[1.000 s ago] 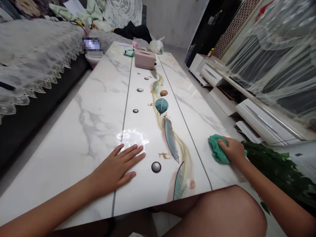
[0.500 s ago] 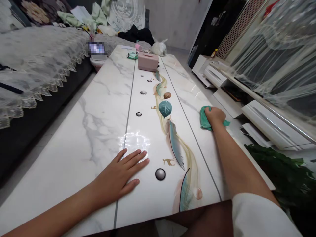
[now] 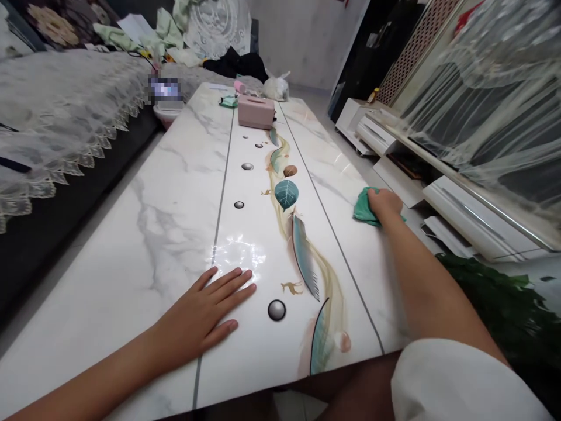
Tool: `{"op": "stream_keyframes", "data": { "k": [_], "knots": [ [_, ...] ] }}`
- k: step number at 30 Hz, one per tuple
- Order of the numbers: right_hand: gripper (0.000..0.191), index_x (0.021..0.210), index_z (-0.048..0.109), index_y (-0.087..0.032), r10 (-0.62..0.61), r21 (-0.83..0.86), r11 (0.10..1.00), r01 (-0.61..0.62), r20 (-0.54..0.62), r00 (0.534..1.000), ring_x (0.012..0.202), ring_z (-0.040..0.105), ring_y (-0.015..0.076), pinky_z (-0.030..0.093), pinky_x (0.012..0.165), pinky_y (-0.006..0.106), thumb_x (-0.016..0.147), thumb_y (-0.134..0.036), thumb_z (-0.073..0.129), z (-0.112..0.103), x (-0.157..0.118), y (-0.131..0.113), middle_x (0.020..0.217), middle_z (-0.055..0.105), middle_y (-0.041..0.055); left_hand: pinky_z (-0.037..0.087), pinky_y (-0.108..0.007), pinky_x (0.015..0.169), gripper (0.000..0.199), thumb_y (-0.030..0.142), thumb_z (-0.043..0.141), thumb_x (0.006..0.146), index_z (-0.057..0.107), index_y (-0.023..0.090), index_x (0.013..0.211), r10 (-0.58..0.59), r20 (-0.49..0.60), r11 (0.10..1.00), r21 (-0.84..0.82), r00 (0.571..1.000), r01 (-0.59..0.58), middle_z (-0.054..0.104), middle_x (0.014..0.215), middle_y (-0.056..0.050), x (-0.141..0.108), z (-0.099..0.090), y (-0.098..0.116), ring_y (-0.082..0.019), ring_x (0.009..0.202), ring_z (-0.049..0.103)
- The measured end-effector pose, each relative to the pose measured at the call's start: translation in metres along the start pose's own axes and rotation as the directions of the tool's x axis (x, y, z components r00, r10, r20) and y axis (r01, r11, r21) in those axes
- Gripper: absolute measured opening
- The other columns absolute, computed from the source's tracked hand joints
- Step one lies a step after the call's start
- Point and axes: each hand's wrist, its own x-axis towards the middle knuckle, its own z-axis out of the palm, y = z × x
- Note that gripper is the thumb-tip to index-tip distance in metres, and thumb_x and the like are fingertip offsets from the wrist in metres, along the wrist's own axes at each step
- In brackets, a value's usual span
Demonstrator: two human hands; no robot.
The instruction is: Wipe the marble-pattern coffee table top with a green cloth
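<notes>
A long white marble-patterned table (image 3: pixel 175 193) stretches away from me, with feathers and leaves printed down its middle strip. My left hand (image 3: pixel 204 310) lies flat on its near part, fingers spread, holding nothing. Near the right edge, my right hand (image 3: pixel 385 206) is closed on a green cloth (image 3: pixel 366 206), which is bunched against the tabletop. Part of the cloth is hidden behind the hand.
A pink box (image 3: pixel 256 112) stands toward the table's far end, with a green packet (image 3: pixel 228 102) and a plastic bag (image 3: pixel 276 88) nearby. A lace-covered sofa (image 3: pixel 65 99) runs along the left. White drawers (image 3: pixel 477 216) and a leafy plant (image 3: pixel 491 298) are at right.
The view has shifted slightly, moving the table and my left hand left in the picture. My right hand and the green cloth have moved a little toward the table's right edge.
</notes>
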Motion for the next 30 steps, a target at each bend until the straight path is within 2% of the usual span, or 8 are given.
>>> {"op": "stream_keyframes", "data": {
  "k": [4, 9, 12, 15, 19, 23, 26, 30],
  "knots": [
    [0.068, 0.131, 0.069, -0.002, 0.103, -0.026, 0.994, -0.102, 0.063, 0.993, 0.116, 0.062, 0.0392, 0.046, 0.085, 0.042, 0.1, -0.049, 0.031, -0.014, -0.025, 0.053, 0.124, 0.064, 0.0323, -0.005, -0.034, 0.126, 0.062, 0.04, 0.042, 0.107, 0.022, 0.032, 0.166, 0.015, -0.008, 1.0, 0.007, 1.0, -0.015, 0.029, 0.169, 0.003, -0.001, 0.001, -0.003, -0.017, 0.155, 0.028],
    [0.075, 0.13, 0.068, 0.006, 0.232, -0.062, 0.972, -0.226, 0.099, 0.968, 0.108, 0.066, 0.0438, 0.045, 0.072, 0.045, 0.096, -0.049, 0.029, -0.032, -0.081, 0.141, 0.114, 0.065, 0.0385, 0.01, -0.04, 0.126, 0.059, 0.04, 0.041, 0.107, 0.028, 0.033, 0.164, -0.016, -0.011, 0.999, -0.036, 1.0, 0.015, 0.032, 0.168, 0.0, 0.0, 0.007, -0.002, -0.021, 0.154, 0.031],
    [0.07, 0.119, 0.077, -0.007, 0.241, -0.047, 0.97, -0.238, 0.068, 0.968, 0.095, 0.07, 0.0443, 0.045, 0.064, 0.047, 0.091, -0.053, 0.032, -0.034, -0.117, 0.189, 0.098, 0.069, 0.035, 0.012, -0.042, 0.126, 0.057, 0.038, 0.042, 0.106, 0.033, 0.032, 0.162, -0.029, -0.005, 0.999, -0.046, 1.0, 0.029, 0.032, 0.168, 0.0, 0.002, 0.008, 0.0, -0.022, 0.154, 0.032],
    [0.06, 0.103, 0.082, -0.022, 0.171, -0.054, 0.984, -0.171, 0.004, 0.985, 0.086, 0.07, 0.0471, 0.043, 0.062, 0.051, 0.084, -0.059, 0.038, -0.033, -0.152, 0.219, 0.085, 0.068, 0.0323, 0.016, -0.043, 0.125, 0.057, 0.037, 0.044, 0.105, 0.035, 0.032, 0.161, -0.044, -0.001, 0.998, -0.053, 0.999, 0.044, 0.034, 0.167, 0.0, 0.003, 0.006, 0.001, -0.023, 0.153, 0.035],
    [0.053, 0.081, 0.079, -0.034, 0.115, -0.065, 0.991, -0.113, 0.028, 0.993, 0.079, 0.069, 0.0467, 0.045, 0.061, 0.052, 0.077, -0.066, 0.038, -0.034, -0.204, 0.241, 0.075, 0.067, 0.0258, 0.015, -0.043, 0.125, 0.057, 0.037, 0.044, 0.105, 0.035, 0.031, 0.161, -0.034, -0.016, 0.998, -0.054, 0.999, 0.033, 0.034, 0.167, -0.001, 0.003, 0.006, 0.001, -0.023, 0.152, 0.035],
    [0.064, 0.08, 0.079, -0.032, 0.207, -0.078, 0.976, -0.206, 0.005, 0.978, 0.081, 0.069, 0.0455, 0.049, 0.063, 0.051, 0.08, -0.063, 0.023, -0.028, -0.243, 0.249, 0.069, 0.064, 0.0227, 0.008, -0.041, 0.125, 0.057, 0.036, 0.045, 0.104, 0.036, 0.03, 0.16, -0.024, -0.06, 0.999, -0.046, 0.998, 0.022, 0.034, 0.167, 0.0, 0.003, 0.01, 0.001, -0.022, 0.153, 0.034],
    [0.069, 0.087, 0.08, -0.032, 0.226, -0.131, 0.965, -0.227, -0.019, 0.974, 0.087, 0.068, 0.0448, 0.049, 0.064, 0.05, 0.081, -0.066, 0.019, -0.023, -0.246, 0.24, 0.081, 0.068, 0.0247, 0.004, -0.041, 0.124, 0.057, 0.035, 0.046, 0.104, 0.036, 0.03, 0.16, -0.033, -0.065, 0.999, -0.037, 0.997, 0.03, 0.033, 0.167, 0.001, 0.003, 0.011, 0.002, -0.021, 0.153, 0.033],
    [0.061, 0.096, 0.078, -0.037, 0.216, -0.193, 0.96, -0.204, 0.043, 0.975, 0.089, 0.068, 0.0422, 0.048, 0.062, 0.047, 0.082, -0.067, 0.026, -0.028, -0.227, 0.221, 0.089, 0.07, 0.0234, 0.004, -0.04, 0.123, 0.057, 0.036, 0.046, 0.103, 0.036, 0.03, 0.159, -0.037, -0.049, 0.999, -0.035, 0.998, 0.036, 0.034, 0.167, 0.001, 0.004, 0.009, 0.003, -0.021, 0.153, 0.033]
  ]
}}
